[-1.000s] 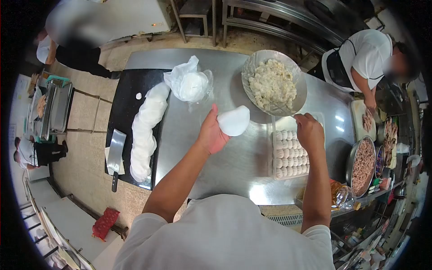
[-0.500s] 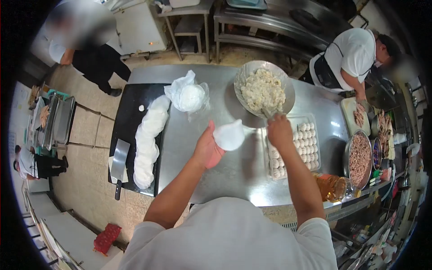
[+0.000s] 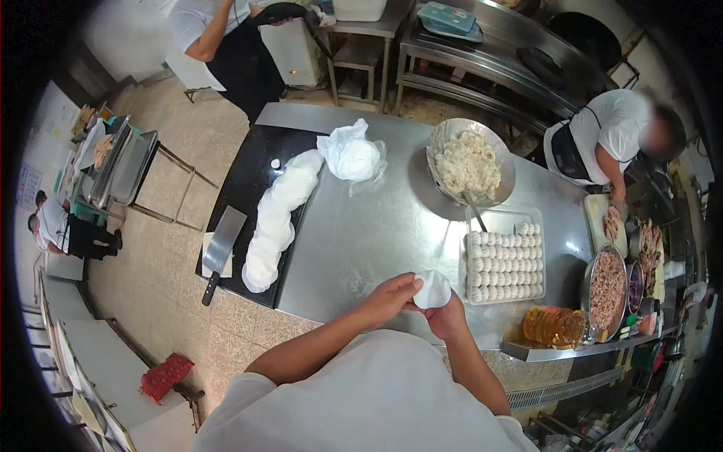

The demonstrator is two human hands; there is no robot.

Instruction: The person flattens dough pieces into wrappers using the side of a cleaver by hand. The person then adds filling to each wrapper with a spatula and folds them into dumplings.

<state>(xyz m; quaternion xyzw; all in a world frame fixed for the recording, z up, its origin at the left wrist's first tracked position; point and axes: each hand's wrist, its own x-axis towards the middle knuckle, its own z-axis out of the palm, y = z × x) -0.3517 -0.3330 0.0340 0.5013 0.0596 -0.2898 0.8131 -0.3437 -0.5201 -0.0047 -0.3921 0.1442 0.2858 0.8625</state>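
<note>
Close to the front edge of the steel table, a round white dough wrapper (image 3: 434, 288) is held between both hands. My left hand (image 3: 393, 296) grips its left side with the thumb on top. My right hand (image 3: 449, 316) is curled under and around its right side. What lies inside the wrapper cannot be made out. Beyond and to the right stands a metal bowl (image 3: 507, 172) of pale chunky filling (image 3: 465, 162), a spoon-like utensil (image 3: 476, 211) leaning in it. Nearest my right hand is a clear tray (image 3: 504, 300) with rows of small pleated buns (image 3: 503, 260).
On a black board (image 3: 235, 184) to the left lie a long white dough roll (image 3: 273, 226) and a cleaver (image 3: 224, 241). A plastic-wrapped white bundle (image 3: 355, 157) sits behind. At right are an oil bottle (image 3: 556, 327) and a bowl of chopped meat (image 3: 606, 290). Co-workers stand around.
My right hand has let go of the utensil in the bowl and come back to the wrapper. My left hand has brought the wrapper nearer my body. The view has shifted.
</note>
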